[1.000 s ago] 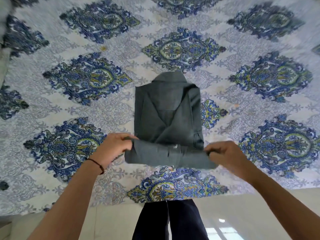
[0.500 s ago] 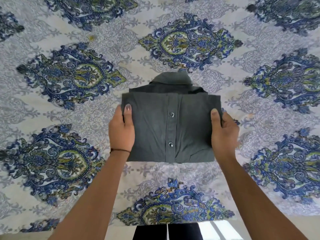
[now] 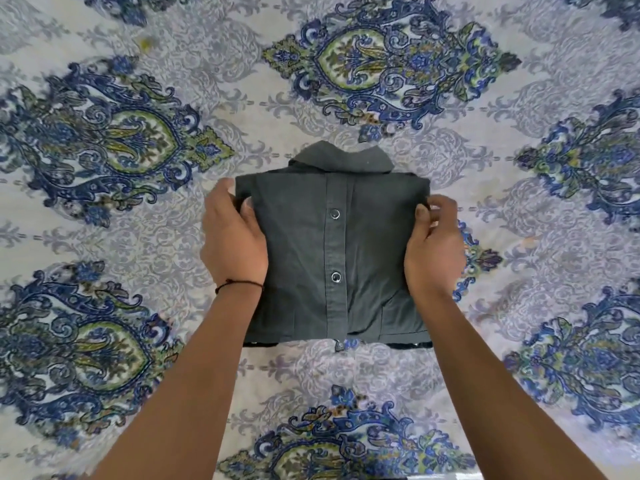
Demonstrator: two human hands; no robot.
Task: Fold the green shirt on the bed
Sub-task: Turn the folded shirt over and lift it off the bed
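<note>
Hands gripped a dark green button-up cotton shirt, folded into a compact rectangle on a bed covered by a white sheet with blue-green medallions. Left hand and right hand each pinched a side edge, thumbs on top, fingers closed underneath; collar pointed away.

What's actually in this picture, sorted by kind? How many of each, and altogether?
Folded green shirt: 1
Buttons fully showing on its placket: 2
Hands, left hand and right hand, each gripping a side of the shirt: 2
Wrist cord: 1
Patterned bedsheet: 1
Total: 7
</note>
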